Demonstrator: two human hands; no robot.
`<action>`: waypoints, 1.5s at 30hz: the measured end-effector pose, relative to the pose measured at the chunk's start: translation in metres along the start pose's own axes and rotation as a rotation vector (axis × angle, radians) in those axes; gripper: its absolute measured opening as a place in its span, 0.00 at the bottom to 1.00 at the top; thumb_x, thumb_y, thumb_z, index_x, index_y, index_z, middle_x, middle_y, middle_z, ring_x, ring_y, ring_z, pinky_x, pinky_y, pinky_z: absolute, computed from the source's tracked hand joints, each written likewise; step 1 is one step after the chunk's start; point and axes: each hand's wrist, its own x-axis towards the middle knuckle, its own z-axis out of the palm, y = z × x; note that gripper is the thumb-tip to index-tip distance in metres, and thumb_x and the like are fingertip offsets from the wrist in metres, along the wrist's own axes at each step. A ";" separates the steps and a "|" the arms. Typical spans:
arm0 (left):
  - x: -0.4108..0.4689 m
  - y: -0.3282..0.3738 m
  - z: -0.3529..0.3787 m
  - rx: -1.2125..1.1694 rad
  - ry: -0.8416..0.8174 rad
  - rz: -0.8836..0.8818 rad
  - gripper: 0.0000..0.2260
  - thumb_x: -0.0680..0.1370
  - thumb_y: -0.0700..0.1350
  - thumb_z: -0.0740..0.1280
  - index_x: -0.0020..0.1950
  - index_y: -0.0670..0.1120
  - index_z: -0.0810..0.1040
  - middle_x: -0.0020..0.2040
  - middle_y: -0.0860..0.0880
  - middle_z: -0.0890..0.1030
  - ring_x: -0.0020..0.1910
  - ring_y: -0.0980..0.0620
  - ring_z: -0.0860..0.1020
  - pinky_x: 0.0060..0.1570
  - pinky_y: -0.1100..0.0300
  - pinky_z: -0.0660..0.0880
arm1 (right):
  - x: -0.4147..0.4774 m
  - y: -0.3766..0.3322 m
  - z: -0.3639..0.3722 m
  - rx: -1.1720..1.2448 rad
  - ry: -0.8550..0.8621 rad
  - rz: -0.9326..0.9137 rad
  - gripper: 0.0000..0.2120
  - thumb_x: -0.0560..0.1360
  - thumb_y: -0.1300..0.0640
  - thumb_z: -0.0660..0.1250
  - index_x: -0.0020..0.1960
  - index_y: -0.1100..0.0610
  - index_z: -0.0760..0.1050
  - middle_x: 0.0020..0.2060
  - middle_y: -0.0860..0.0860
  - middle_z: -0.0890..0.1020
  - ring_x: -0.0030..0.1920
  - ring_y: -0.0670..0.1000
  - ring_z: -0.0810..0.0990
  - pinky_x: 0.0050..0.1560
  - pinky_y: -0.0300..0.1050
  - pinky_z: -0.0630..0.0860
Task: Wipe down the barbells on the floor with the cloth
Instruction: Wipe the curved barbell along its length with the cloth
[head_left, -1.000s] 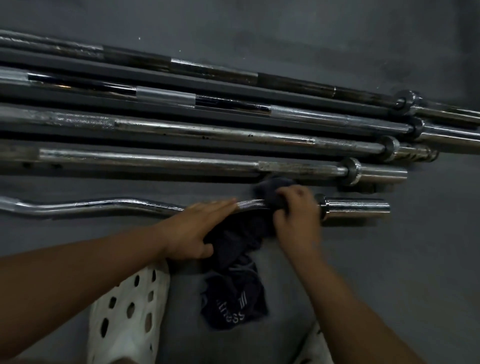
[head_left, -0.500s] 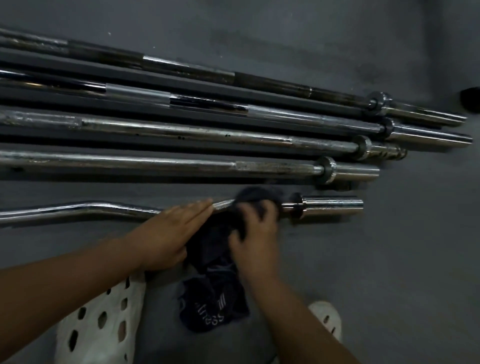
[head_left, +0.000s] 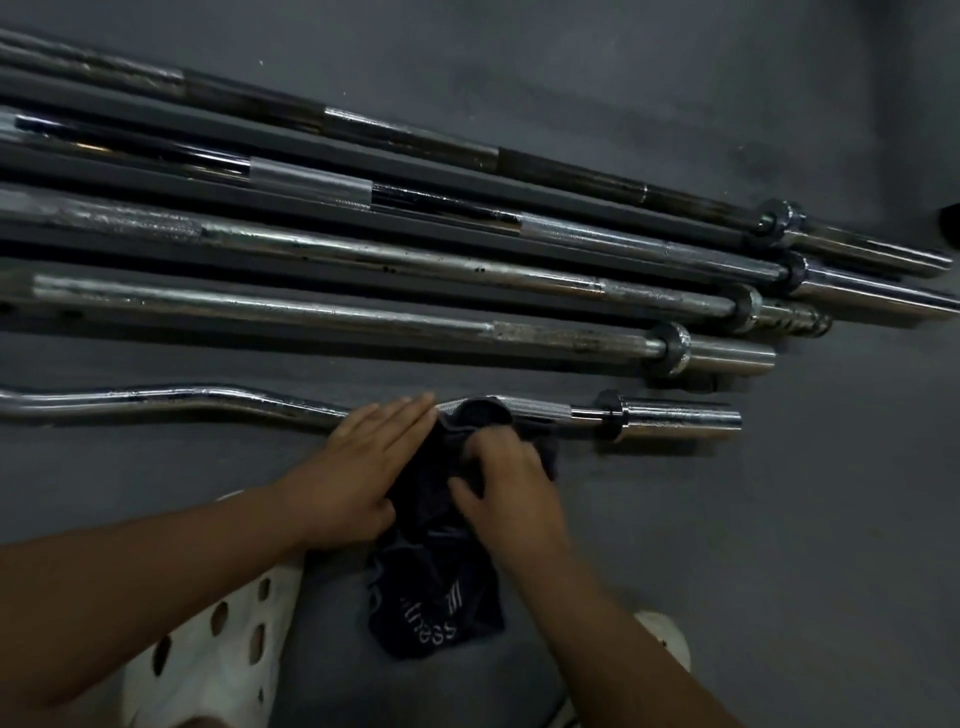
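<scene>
White perforated clog (head_left: 208, 660) lower left, another white shoe toe (head_left: 667, 636) lower right, both on grey floor (head_left: 779, 519)

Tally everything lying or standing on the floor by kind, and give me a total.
Straight barbells: 4
Curved curl bar: 1
Dark cloth: 1
White perforated shoes: 2
Total: 8

A single camera, worn on the head, is looking forward and steeply down at the floor (head_left: 779, 545). It is hanging close above the left hand (head_left: 363, 473) and the right hand (head_left: 509, 499), which are filling the lower middle with the cloth (head_left: 436, 587), while the barbells (head_left: 363, 317) are crossing the upper half slantwise.
</scene>
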 end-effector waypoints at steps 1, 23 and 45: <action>0.000 -0.001 0.000 -0.018 -0.003 0.003 0.50 0.64 0.50 0.65 0.81 0.48 0.43 0.81 0.50 0.40 0.79 0.54 0.44 0.74 0.59 0.35 | 0.005 0.011 -0.007 0.091 0.097 0.051 0.19 0.71 0.54 0.71 0.59 0.46 0.71 0.56 0.47 0.76 0.55 0.53 0.77 0.55 0.52 0.77; 0.001 -0.003 -0.011 -0.097 -0.016 0.026 0.49 0.62 0.60 0.63 0.80 0.46 0.51 0.80 0.45 0.56 0.77 0.50 0.56 0.74 0.60 0.44 | 0.043 -0.007 -0.035 0.171 0.133 0.110 0.19 0.73 0.61 0.68 0.62 0.49 0.77 0.59 0.52 0.71 0.56 0.49 0.75 0.62 0.46 0.73; -0.001 0.001 -0.011 -0.110 -0.022 -0.018 0.52 0.61 0.60 0.64 0.81 0.45 0.48 0.80 0.46 0.48 0.78 0.53 0.49 0.73 0.64 0.35 | 0.028 0.023 -0.021 0.393 0.462 0.388 0.20 0.73 0.62 0.72 0.64 0.57 0.74 0.60 0.55 0.74 0.60 0.49 0.73 0.67 0.44 0.68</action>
